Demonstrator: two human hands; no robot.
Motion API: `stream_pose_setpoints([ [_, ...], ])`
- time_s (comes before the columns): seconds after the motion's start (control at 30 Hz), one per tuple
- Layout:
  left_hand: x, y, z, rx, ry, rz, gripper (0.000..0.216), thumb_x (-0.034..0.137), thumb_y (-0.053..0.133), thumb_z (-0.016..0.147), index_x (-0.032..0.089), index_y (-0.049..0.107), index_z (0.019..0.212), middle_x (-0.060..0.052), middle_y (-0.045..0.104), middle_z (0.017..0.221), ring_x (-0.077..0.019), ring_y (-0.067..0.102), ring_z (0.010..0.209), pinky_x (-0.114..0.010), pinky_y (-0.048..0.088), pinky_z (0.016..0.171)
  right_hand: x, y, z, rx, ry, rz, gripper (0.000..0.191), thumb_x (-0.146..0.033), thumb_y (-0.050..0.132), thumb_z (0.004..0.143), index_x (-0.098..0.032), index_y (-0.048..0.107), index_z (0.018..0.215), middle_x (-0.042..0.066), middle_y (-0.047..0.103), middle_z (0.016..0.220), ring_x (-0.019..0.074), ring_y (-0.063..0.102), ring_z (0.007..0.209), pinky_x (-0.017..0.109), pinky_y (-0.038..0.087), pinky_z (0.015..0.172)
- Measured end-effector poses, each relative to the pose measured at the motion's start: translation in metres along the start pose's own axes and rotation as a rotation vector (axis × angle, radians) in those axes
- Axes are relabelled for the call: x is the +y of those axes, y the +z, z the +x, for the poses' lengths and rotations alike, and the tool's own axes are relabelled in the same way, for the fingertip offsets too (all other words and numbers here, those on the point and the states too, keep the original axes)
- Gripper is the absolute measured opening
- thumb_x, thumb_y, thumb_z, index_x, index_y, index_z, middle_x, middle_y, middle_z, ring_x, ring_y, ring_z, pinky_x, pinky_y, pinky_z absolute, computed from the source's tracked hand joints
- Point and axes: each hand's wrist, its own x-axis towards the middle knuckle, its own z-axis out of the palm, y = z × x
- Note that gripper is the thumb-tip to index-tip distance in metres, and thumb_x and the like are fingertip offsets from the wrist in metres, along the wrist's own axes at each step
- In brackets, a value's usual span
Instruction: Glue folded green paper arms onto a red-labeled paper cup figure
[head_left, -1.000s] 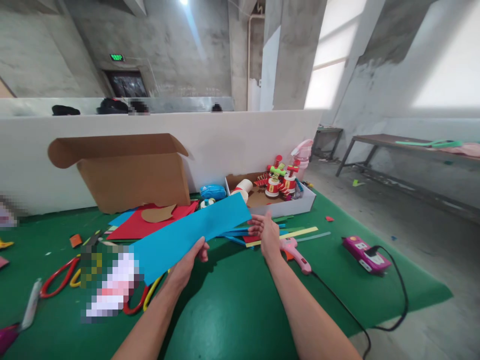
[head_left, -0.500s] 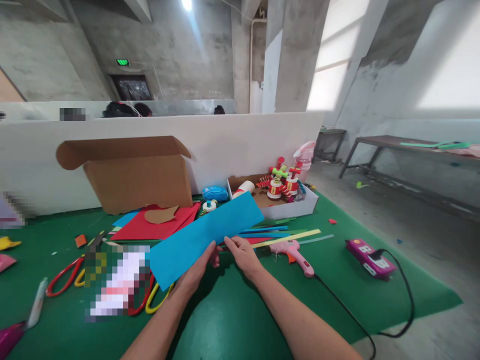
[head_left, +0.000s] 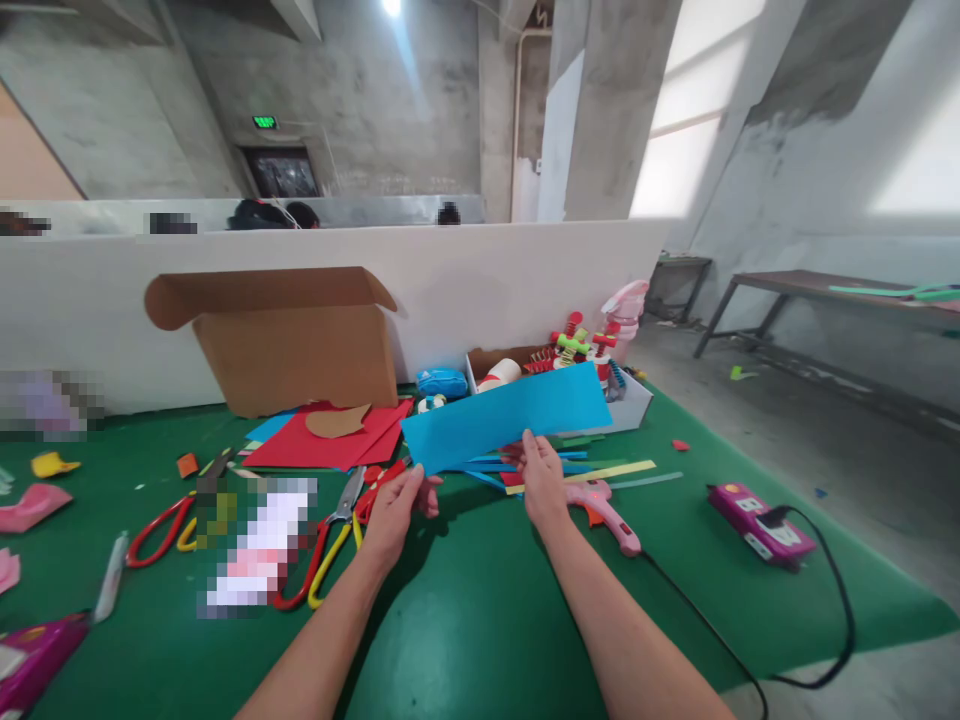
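A long blue strip of paper or card is held up above the green table. My left hand pinches its lower left corner between thumb and fingers. Along the lower edge, right of the middle, my right hand grips the same sheet. Beneath it lie several narrow coloured strips, partly hidden by the sheet and my right hand. A pink hot glue gun rests beside my right wrist. Scissors with red and yellow handles lie left of my left hand.
Red sheets lie before an upright brown cardboard box. A white box holds spring-like paper figures. At right is a purple power strip with a black cable. A white partition stands behind.
The blue sheet has moved right and turned flatter. My hands have spread apart, the left to its left corner, the right farther right along the lower edge. The view has shifted slightly left.
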Motion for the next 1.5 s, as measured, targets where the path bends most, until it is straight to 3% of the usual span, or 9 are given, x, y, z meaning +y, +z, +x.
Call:
stream_pose_setpoints([
  [0.13,0.001,-0.013,0.006,0.05,0.036,-0.115,0.052,0.064,0.056,0.075,0.014,0.065,0.068,-0.002,0.059,0.054,-0.0132,0.055,0.05,-0.026,0.046,0.053,-0.01,-0.009,0.006,0.039,-0.012,0.078,0.041,-0.056,0.075,0.061,-0.024,0.05,0.069,-0.002,0.063,0.062,0.017,0.062,0.06,0.03,0.052,0.058],
  [0.33,0.013,-0.022,0.01,0.118,0.008,-0.191,0.052,0.065,0.055,0.076,0.014,0.063,0.074,-0.001,0.059,0.056,-0.0119,0.054,0.048,-0.024,0.042,0.049,-0.016,-0.007,0.0,-0.166,0.222,0.126,0.033,-0.045,0.075,0.058,-0.022,0.053,0.068,-0.004,0.062,0.056,0.0141,0.056,0.051,0.027,0.048,0.049],
  [0.53,0.018,-0.017,0.005,-0.183,-0.17,-0.177,0.059,0.072,0.048,0.076,0.014,0.061,0.077,-0.002,0.059,0.058,-0.0113,0.052,0.043,-0.022,0.035,0.04,-0.008,-0.005,-0.011,-0.462,0.392,-0.128,0.032,-0.045,0.073,0.061,-0.019,0.057,0.069,-0.007,0.055,0.047,0.0095,0.048,0.039,0.021,0.038,0.038],
  [0.7,0.012,-0.014,0.0,-0.268,-0.235,-0.076,0.047,0.064,0.063,0.071,0.018,0.053,0.078,0.005,0.051,0.053,-0.0092,0.049,0.041,-0.018,0.032,0.038,0.003,-0.004,-0.015,-0.586,0.365,-0.276,0.04,-0.056,0.067,0.067,-0.019,0.051,0.066,-0.007,0.053,0.043,0.0086,0.048,0.035,0.018,0.035,0.035],
  [0.93,0.011,-0.004,-0.002,-0.239,-0.188,0.078,0.052,0.063,0.073,0.059,0.018,0.054,0.077,0.009,0.043,0.05,-0.0058,0.037,0.041,-0.018,0.03,0.039,0.013,0.004,-0.022,-0.486,0.252,-0.257,0.042,-0.059,0.067,0.066,-0.019,0.053,0.064,-0.005,0.057,0.051,0.0101,0.051,0.048,0.021,0.041,0.048],
  [1.07,0.011,-0.001,-0.002,-0.22,-0.147,0.041,0.053,0.066,0.069,0.062,0.018,0.056,0.079,0.008,0.046,0.052,-0.0075,0.043,0.045,-0.019,0.034,0.044,0.012,0.007,-0.011,-0.231,0.078,-0.129,0.038,-0.057,0.067,0.068,-0.02,0.058,0.069,-0.004,0.059,0.059,0.0121,0.051,0.057,0.023,0.043,0.055],
  [1.17,0.01,0.0,-0.003,-0.255,-0.134,0.053,0.057,0.068,0.069,0.061,0.017,0.057,0.082,0.003,0.057,0.057,-0.0094,0.049,0.047,-0.021,0.037,0.047,-0.003,0.005,0.017,0.0,-0.021,-0.064,0.032,-0.05,0.067,0.072,-0.02,0.055,0.067,-0.006,0.056,0.055,0.0109,0.05,0.055,0.021,0.043,0.053],
  [1.37,0.006,0.002,-0.004,-0.292,-0.167,0.108,0.061,0.069,0.069,0.059,0.015,0.06,0.086,0.0,0.062,0.059,-0.0102,0.051,0.048,-0.023,0.041,0.049,-0.048,-0.01,0.092,0.212,0.151,-0.001,0.011,-0.022,0.065,0.078,-0.017,0.058,0.072,-0.004,0.058,0.051,0.0134,0.056,0.052,0.025,0.051,0.056],
  [1.5,0.001,0.003,-0.002,-0.313,-0.188,0.136,0.059,0.068,0.069,0.059,0.015,0.06,0.084,0.0,0.062,0.059,-0.0095,0.051,0.047,-0.023,0.041,0.048,-0.062,-0.027,0.118,0.313,0.2,-0.01,0.007,-0.01,0.056,0.083,-0.013,0.062,0.085,-0.002,0.059,0.048,0.0171,0.062,0.054,0.032,0.057,0.062],
])
